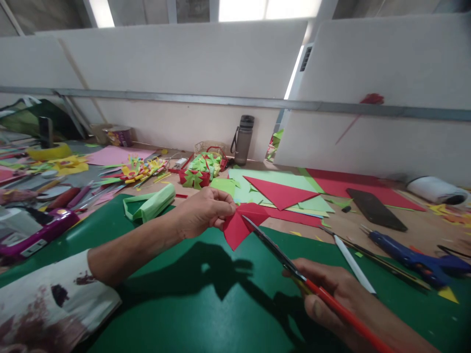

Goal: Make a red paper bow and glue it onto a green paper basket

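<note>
My left hand (pixel 204 211) pinches a folded piece of red paper (pixel 243 223) and holds it just above the green mat (pixel 184 304). In my right hand (pixel 331 294) I grip scissors (pixel 279 257) by their red handles. The dark blades point up and left, and their tips meet the edge of the red paper. A patterned sleeve covers my left forearm at the lower left.
Red triangle sheet (pixel 281 192) and light green sheets (pixel 294 193) lie beyond. A blue glue gun (pixel 412 255), white stick (pixel 353 264), black phone (pixel 375 208), grey bottle (pixel 243 139), red basket of green shapes (pixel 200 171), folded green strip (pixel 152 202) and a magenta device (pixel 33 233) surround the mat.
</note>
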A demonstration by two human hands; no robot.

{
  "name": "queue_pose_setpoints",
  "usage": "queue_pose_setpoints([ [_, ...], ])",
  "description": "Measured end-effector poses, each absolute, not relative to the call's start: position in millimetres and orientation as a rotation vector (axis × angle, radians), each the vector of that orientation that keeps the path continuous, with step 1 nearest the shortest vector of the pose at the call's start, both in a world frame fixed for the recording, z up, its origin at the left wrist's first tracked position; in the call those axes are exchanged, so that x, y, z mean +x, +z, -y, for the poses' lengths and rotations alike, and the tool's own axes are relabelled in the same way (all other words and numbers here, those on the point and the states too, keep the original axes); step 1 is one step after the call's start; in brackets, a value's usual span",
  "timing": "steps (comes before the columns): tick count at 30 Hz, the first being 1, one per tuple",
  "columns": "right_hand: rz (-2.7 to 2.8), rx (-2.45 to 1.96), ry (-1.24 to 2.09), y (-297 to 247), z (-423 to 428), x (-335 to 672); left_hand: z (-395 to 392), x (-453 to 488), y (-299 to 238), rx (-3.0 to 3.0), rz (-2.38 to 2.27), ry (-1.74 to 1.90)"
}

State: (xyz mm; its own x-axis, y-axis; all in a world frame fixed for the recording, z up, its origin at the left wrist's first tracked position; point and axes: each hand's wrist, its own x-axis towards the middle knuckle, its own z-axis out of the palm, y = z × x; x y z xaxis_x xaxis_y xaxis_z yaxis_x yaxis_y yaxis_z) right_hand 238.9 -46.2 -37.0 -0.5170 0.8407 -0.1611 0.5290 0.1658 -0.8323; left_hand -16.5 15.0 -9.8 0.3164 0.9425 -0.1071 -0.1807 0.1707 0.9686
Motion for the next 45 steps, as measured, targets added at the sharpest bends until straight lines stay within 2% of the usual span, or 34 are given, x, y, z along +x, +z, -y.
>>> queue_pose_setpoints([
  [10, 2.177, -1.259, 1.391, -49, 39, 246, -13, -15, -10, 1.119, -0.894, 0.967],
  [18, 2.087, -1.415, 1.235, -34, 49, 235, -13, -15, -11, 1.137, -0.908, 0.952],
  [27, 2.113, -1.408, 1.350, -33, 44, 237, -11, -14, -8, 1.133, -0.918, 0.945],
  [34, 2.130, -1.421, 1.258, -31, 46, 235, -12, -14, -11, 1.129, -0.893, 0.945],
  [45, 2.084, -1.435, 1.368, -33, 45, 235, -11, -13, -11, 1.120, -0.901, 0.936],
])
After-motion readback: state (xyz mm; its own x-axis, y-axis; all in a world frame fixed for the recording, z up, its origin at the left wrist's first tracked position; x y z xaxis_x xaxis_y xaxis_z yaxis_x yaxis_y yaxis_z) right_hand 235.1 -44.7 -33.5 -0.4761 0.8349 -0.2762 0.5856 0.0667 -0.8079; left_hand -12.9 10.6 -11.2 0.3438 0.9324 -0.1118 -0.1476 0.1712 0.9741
